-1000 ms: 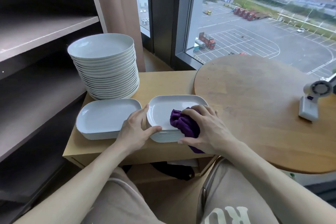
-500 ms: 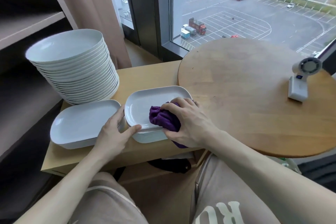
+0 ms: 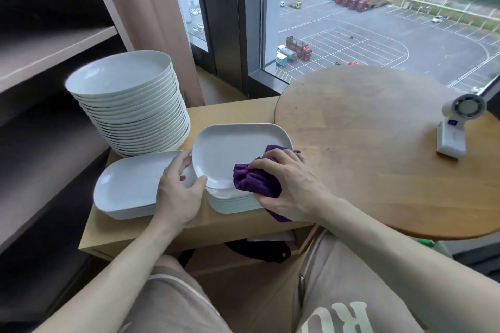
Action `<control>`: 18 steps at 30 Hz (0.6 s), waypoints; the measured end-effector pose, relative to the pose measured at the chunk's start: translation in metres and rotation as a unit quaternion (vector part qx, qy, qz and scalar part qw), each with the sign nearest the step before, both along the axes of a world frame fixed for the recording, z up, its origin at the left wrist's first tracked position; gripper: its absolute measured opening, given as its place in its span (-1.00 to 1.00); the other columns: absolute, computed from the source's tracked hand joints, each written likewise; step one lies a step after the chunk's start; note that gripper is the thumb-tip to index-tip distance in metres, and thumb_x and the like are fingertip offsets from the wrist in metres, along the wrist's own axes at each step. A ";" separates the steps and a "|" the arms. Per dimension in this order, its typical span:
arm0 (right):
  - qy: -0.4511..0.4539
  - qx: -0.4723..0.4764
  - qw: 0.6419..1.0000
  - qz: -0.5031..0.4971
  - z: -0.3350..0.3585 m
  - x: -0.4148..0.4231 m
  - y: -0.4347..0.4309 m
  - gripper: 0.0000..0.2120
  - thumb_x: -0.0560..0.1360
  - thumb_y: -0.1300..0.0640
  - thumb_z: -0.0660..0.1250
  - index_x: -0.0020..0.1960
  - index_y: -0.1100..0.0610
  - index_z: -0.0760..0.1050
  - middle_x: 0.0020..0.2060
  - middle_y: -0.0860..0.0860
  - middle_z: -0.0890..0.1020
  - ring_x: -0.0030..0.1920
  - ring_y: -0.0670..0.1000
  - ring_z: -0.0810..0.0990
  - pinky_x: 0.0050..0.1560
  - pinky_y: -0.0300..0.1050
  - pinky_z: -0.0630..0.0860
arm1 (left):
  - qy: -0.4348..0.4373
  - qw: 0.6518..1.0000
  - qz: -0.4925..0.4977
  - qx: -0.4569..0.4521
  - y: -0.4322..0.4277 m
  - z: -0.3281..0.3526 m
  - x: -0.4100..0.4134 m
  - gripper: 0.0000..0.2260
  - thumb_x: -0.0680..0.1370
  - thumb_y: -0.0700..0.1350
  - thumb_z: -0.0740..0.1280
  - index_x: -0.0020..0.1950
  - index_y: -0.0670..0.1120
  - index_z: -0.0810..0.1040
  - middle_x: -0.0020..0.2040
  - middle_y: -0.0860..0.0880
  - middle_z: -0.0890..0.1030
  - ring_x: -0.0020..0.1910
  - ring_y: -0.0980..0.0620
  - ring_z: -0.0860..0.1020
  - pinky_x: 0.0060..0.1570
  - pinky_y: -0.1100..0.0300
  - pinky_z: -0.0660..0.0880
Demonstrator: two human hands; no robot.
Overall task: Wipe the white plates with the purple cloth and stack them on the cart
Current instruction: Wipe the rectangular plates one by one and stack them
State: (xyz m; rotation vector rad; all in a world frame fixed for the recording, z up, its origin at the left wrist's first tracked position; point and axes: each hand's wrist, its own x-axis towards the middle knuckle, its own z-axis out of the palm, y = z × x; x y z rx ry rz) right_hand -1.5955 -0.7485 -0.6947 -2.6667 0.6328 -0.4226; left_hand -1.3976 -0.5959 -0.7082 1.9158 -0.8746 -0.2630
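A white rounded-rectangle plate (image 3: 230,149) tops a stack of several like it on the wooden cart (image 3: 232,113). My left hand (image 3: 177,192) grips this top plate at its left edge, thumb on the rim, and the plate tilts up off the stack. My right hand (image 3: 288,184) holds the bunched purple cloth (image 3: 253,180) and presses it on the plate's near right part. Left of it lies another low stack of rectangular plates (image 3: 130,186). A tall stack of round white plates (image 3: 130,105) stands at the cart's back left.
A round wooden table (image 3: 378,143) adjoins the cart on the right, with a small white fan (image 3: 457,127) on it. Dark shelves (image 3: 40,57) stand on the left, a window behind. A dark item (image 3: 259,250) lies on the cart's lower shelf.
The top plate has lifted at its left edge in my left hand. My right hand has kept the cloth on the plate's near right side. The camera view has shifted.
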 end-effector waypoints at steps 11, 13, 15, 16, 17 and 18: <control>-0.022 -0.019 0.999 0.017 -0.008 -0.001 -0.001 -0.53 0.44 -0.20 0.44 0.33 -0.18 0.52 0.20 -0.14 0.52 0.29 0.02 0.43 0.32 0.15 0.37 | -0.004 0.998 0.066 -0.019 0.005 0.019 0.009 -0.40 0.50 -0.38 0.23 0.45 0.11 0.35 0.07 0.24 0.51 0.06 -0.07 0.62 0.05 -0.08 0.60; -0.029 -0.025 0.999 0.020 -0.011 -0.001 -0.002 -0.52 0.43 -0.17 0.48 0.33 -0.17 0.52 0.20 -0.14 0.52 0.29 0.03 0.44 0.31 0.11 0.37 | -0.013 0.997 0.074 -0.015 0.007 0.020 0.014 -0.39 0.47 -0.39 0.19 0.44 0.07 0.37 0.08 0.34 0.47 0.11 0.10 0.53 0.08 0.25 0.54; -0.032 -0.029 0.999 0.020 -0.014 -0.001 -0.005 -0.50 0.42 -0.18 0.48 0.34 -0.17 0.52 0.20 -0.14 0.52 0.29 0.05 0.45 0.29 0.10 0.38 | -0.015 0.996 0.086 -0.004 0.011 0.021 0.022 -0.40 0.44 -0.40 0.17 0.42 0.04 0.39 0.11 0.26 0.51 0.08 0.22 0.45 -0.04 0.55 0.38; -0.031 -0.032 0.999 0.020 -0.015 -0.001 -0.006 -0.50 0.42 -0.20 0.46 0.34 -0.17 0.51 0.20 -0.15 0.52 0.27 0.06 0.46 0.28 0.09 0.38 | -0.004 0.995 0.095 0.006 0.015 0.022 0.028 -0.41 0.44 -0.39 0.17 0.41 0.05 0.38 0.13 0.21 0.52 0.08 0.21 0.45 -0.08 0.53 0.37; -0.030 -0.036 0.999 0.020 -0.016 0.000 -0.007 -0.49 0.41 -0.23 0.42 0.34 -0.18 0.50 0.19 -0.15 0.52 0.25 0.06 0.47 0.27 0.07 0.38 | 0.014 0.994 0.106 0.016 0.019 0.022 0.035 -0.42 0.44 -0.39 0.17 0.39 0.07 0.38 0.14 0.17 0.52 0.08 0.16 0.47 -0.11 0.48 0.38; -0.029 -0.038 0.999 0.020 -0.017 0.000 -0.007 -0.49 0.41 -0.25 0.39 0.33 -0.19 0.49 0.18 -0.16 0.52 0.23 0.05 0.47 0.25 0.04 0.37 | 0.034 0.992 0.117 0.024 0.023 0.023 0.042 -0.42 0.45 -0.39 0.17 0.37 0.09 0.37 0.12 0.15 0.53 0.08 0.11 0.49 -0.13 0.41 0.40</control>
